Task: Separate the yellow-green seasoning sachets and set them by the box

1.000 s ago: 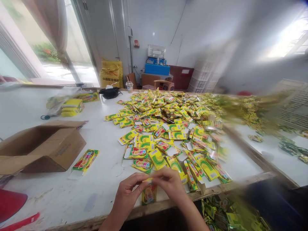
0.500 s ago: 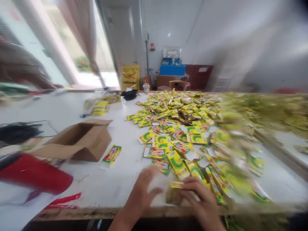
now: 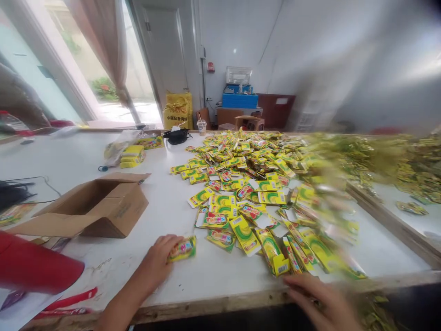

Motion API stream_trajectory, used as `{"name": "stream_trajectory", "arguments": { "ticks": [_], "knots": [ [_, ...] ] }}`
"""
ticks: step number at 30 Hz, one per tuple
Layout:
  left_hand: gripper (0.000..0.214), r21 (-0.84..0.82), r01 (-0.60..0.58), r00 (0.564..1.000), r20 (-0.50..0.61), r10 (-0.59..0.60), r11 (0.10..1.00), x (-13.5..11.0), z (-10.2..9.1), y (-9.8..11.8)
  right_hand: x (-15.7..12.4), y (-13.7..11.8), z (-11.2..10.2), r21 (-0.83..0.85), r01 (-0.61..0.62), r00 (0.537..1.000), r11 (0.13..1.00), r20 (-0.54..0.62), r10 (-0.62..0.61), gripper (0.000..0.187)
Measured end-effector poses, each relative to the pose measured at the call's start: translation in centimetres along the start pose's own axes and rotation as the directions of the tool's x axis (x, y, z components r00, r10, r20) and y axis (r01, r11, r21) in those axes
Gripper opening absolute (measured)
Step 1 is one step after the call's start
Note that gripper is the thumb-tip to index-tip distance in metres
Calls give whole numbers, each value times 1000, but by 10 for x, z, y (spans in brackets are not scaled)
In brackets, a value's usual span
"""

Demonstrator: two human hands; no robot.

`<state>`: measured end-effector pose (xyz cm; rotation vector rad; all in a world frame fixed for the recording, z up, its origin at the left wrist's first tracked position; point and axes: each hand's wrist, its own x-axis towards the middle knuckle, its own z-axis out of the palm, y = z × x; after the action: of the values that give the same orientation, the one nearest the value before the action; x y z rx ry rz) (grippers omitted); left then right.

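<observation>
My left hand (image 3: 157,262) lies on the white table (image 3: 193,280) with its fingers closed on a small yellow and green packet (image 3: 182,248). My right hand (image 3: 319,301) hovers at the table's front edge, fingers spread and holding nothing, just below the nearest flat packets (image 3: 280,265). A big heap of yellow and green packets (image 3: 248,184) spreads over the middle of the table, beyond both hands.
An open cardboard box (image 3: 93,209) lies on its side at the left. A red object (image 3: 31,266) fills the lower left corner. A stack of yellow packs (image 3: 131,155) and a black item (image 3: 176,136) sit further back. A wooden strip (image 3: 389,216) borders the table's right side.
Both hands held one packet together a second ago. Now the left hand has carried it leftward onto the table, and the right hand has let go and moved right toward the edge.
</observation>
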<state>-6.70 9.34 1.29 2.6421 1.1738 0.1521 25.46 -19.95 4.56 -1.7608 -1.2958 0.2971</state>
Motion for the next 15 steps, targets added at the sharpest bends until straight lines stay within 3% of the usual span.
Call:
{"name": "stream_trajectory", "arguments": {
  "ticks": [2, 4, 6, 8, 10, 11, 13, 15],
  "knots": [
    [68, -50, -181, 982, 53, 184, 982, -20, 13, 18, 24, -24, 48, 123, -4, 986, 992, 164, -16, 15],
    [57, -88, -251, 967, 21, 254, 964, -40, 25, 27, 49, -47, 108, 165, 40, 974, 986, 215, -75, 25],
    [45, -129, -109, 990, -102, 96, 986, -54, 34, 27, 64, -64, 161, 36, 71, 945, 997, 317, -78, 39],
    [44, -232, 139, 964, -190, -185, 963, -61, 38, 26, 67, -71, 195, -65, 54, 917, 996, 398, -24, 42],
    [49, -378, 313, 901, -172, -398, 871, -62, 37, 29, 61, -68, 206, -51, -13, 924, 999, 382, 32, 36],
    [51, -468, 339, 891, -119, -438, 816, -60, 35, 34, 57, -65, 205, -2, -59, 937, 998, 345, 56, 32],
    [53, -668, 297, 910, -19, -415, 683, -52, 33, 51, 51, -57, 194, 160, -160, 955, 974, 276, 112, 24],
    [49, -816, 199, 942, 7, -335, 542, -43, 34, 74, 47, -49, 178, 356, -233, 964, 905, 204, 168, 16]
  ]
}}
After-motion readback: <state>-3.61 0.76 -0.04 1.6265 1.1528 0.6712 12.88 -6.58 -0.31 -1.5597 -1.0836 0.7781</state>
